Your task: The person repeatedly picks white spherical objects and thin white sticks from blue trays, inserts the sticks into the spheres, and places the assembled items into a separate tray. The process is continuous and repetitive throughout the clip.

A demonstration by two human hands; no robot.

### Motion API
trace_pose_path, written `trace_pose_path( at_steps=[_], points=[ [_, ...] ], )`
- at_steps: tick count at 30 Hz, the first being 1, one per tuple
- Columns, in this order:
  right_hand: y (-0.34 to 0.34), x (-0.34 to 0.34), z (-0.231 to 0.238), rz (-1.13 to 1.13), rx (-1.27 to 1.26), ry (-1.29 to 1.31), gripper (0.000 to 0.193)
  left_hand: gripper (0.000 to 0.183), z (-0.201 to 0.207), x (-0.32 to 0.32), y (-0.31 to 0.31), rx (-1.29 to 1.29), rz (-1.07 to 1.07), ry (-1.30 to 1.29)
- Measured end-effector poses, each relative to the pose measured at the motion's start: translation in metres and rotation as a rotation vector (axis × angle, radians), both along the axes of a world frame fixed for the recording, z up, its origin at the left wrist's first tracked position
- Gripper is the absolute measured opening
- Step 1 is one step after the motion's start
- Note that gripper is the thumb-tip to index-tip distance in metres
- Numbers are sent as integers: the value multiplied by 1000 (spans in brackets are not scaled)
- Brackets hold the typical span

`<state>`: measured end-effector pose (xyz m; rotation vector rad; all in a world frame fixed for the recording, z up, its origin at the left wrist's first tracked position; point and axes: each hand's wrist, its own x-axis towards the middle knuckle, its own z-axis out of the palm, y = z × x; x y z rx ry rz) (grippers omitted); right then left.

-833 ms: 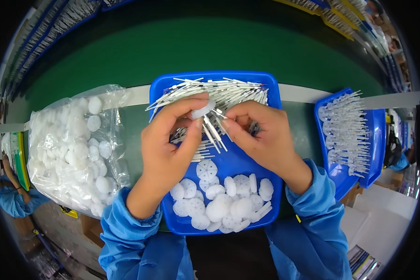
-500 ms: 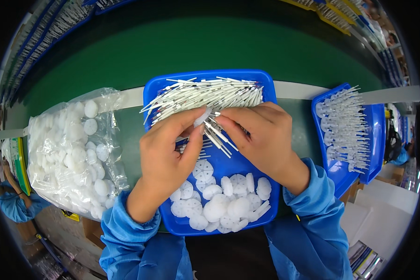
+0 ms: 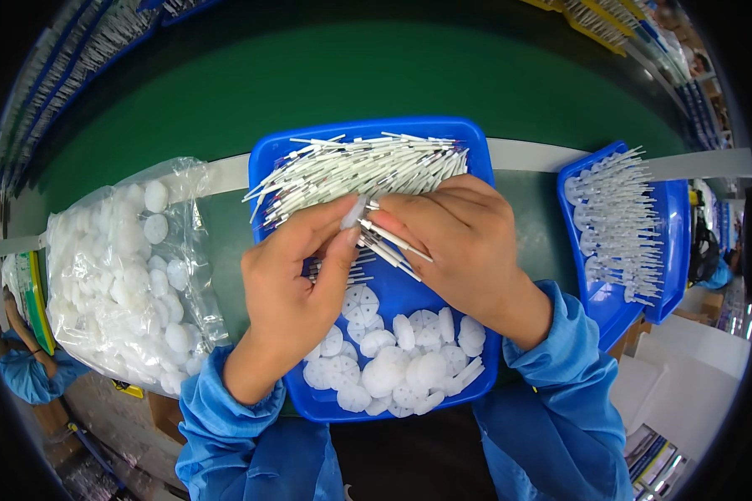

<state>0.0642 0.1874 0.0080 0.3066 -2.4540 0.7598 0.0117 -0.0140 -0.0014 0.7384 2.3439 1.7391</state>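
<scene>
Head view: over a blue tray [image 3: 476,142] on the green desk [image 3: 226,209], the left hand [image 3: 297,280] pinches a small white disc [image 3: 353,213]. The right hand [image 3: 459,238], fingers pressed together, grips a bundle of thin white sticks [image 3: 388,246]. More sticks lie at the tray's far end, discs at its near end. A clear bag of discs [image 3: 117,267] sits left; a second blue tray [image 3: 673,242] right.

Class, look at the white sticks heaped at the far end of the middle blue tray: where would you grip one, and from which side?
Probably at the near tips of the white sticks, from above: they fan out there, loose and apart, clear of the blue tray wall.
</scene>
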Motion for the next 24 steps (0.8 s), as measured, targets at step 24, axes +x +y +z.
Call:
trace_pose_path(
  at_steps=[24],
  points=[
    [13,1,1,176,-657,-315,33,52,0,-9,2,62,-33,392]
  ],
)
